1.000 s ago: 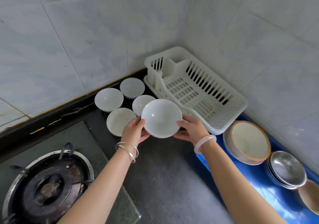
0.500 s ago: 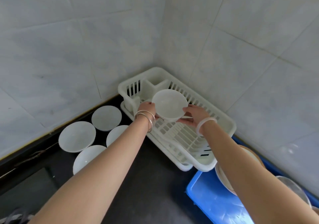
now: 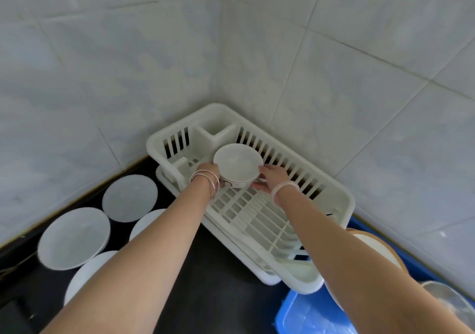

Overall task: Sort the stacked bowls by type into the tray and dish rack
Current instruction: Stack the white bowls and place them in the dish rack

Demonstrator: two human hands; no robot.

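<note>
A white bowl [image 3: 237, 165] is held upright inside the white plastic dish rack [image 3: 344, 200], near its far end by the cutlery compartment. My left hand [image 3: 209, 173] grips the bowl's left side and my right hand [image 3: 272, 179] its right side. Whether the bowl rests on the rack's grid I cannot tell. Several more white bowls [image 3: 129, 197] stand on the dark counter to the left of the rack. A blue tray [image 3: 305, 315] lies at the lower right, with a brown-rimmed bowl [image 3: 377, 248] and a metal bowl [image 3: 447, 300] on it, partly hidden by my right arm.
Tiled walls meet in a corner just behind the rack. The dark counter [image 3: 213, 282] runs between the bowls on the left and the rack. My forearms cross over the front of the rack and two of the bowls.
Both hands have carried the bowl from above the counter into the rack and lowered it toward the far end. The view has turned right, so the stove has left the frame.
</note>
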